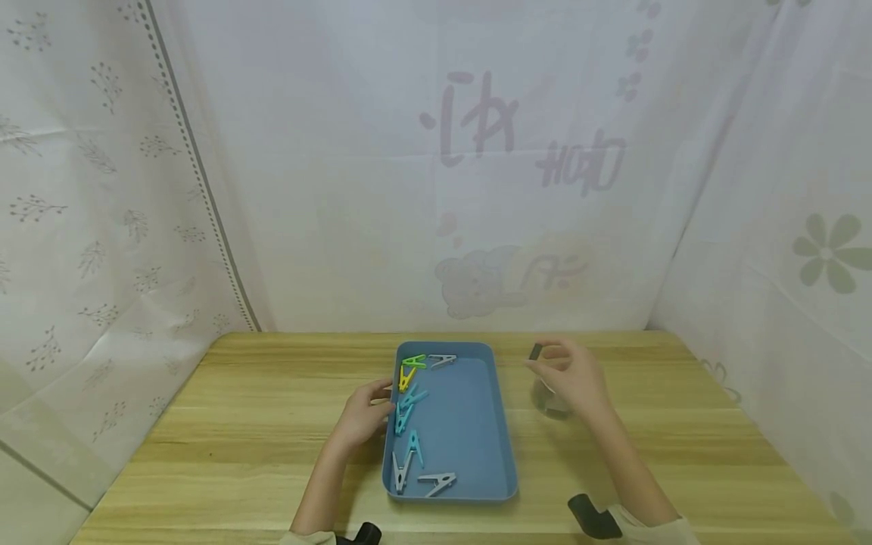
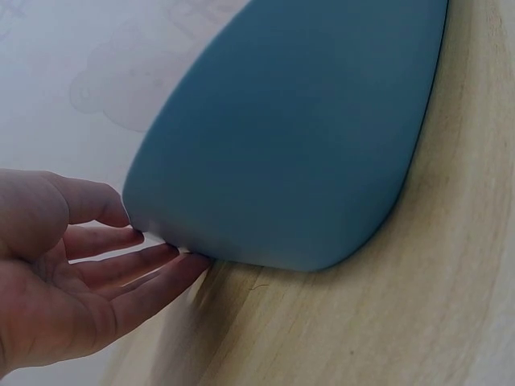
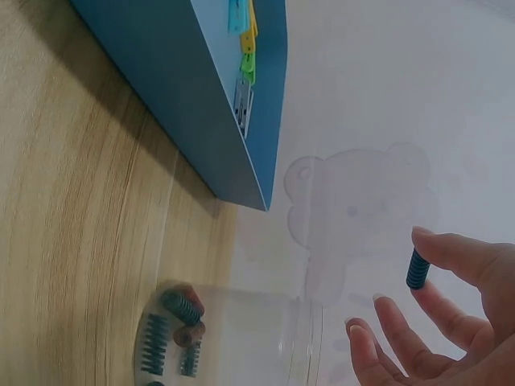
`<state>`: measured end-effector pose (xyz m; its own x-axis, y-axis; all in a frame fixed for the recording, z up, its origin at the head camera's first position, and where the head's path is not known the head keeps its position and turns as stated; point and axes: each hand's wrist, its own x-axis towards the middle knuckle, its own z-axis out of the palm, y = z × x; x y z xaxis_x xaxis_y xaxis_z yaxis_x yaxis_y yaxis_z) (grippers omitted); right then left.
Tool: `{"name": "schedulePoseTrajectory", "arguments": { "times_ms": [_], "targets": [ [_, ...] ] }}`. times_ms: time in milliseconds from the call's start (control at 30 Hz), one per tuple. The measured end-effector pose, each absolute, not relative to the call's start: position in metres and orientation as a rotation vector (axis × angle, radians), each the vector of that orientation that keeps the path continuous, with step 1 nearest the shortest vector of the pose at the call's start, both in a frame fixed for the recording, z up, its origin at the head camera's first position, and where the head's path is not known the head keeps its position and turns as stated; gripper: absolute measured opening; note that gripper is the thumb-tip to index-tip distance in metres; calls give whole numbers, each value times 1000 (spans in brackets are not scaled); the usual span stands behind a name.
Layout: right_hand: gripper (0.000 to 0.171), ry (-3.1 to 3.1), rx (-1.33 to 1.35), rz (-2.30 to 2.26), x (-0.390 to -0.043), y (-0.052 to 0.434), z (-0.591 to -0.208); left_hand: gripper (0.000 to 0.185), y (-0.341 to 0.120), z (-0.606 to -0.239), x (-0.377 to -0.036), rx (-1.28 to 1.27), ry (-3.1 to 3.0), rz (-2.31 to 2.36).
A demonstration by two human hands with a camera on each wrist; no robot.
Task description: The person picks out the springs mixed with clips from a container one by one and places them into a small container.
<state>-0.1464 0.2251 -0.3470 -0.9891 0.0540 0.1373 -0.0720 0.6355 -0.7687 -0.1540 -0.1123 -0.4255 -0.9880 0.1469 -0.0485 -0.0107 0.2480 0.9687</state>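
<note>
My right hand (image 1: 574, 380) pinches a small dark green coil spring (image 3: 418, 269) between thumb and index finger, the other fingers spread. It is raised above a clear jar (image 3: 269, 334), which stands to the right of the blue tray (image 1: 466, 424). Inside the jar lie several springs (image 3: 154, 344), dark green and brownish. My left hand (image 1: 365, 415) is at the tray's left side; its extended fingertips touch the outer wall in the left wrist view. Along the tray's left side lie several clothespins: green (image 1: 413, 361), yellow (image 1: 406, 378), teal (image 1: 404, 418) and grey (image 1: 437, 481).
The wooden table (image 1: 272, 424) runs out to both sides of the tray. A pale printed curtain (image 1: 341, 189) hangs behind its far edge and along the sides. Black wrist mounts (image 1: 594, 517) show near the front edge.
</note>
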Motion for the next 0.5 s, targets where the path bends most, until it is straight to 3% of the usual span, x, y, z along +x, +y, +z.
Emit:
{"name": "schedulePoseTrajectory", "arguments": {
  "times_ms": [500],
  "targets": [
    [57,-2718,4,1239,-145,239,-345,52,-112,-426,-154,134,2396,1825]
  ]
}}
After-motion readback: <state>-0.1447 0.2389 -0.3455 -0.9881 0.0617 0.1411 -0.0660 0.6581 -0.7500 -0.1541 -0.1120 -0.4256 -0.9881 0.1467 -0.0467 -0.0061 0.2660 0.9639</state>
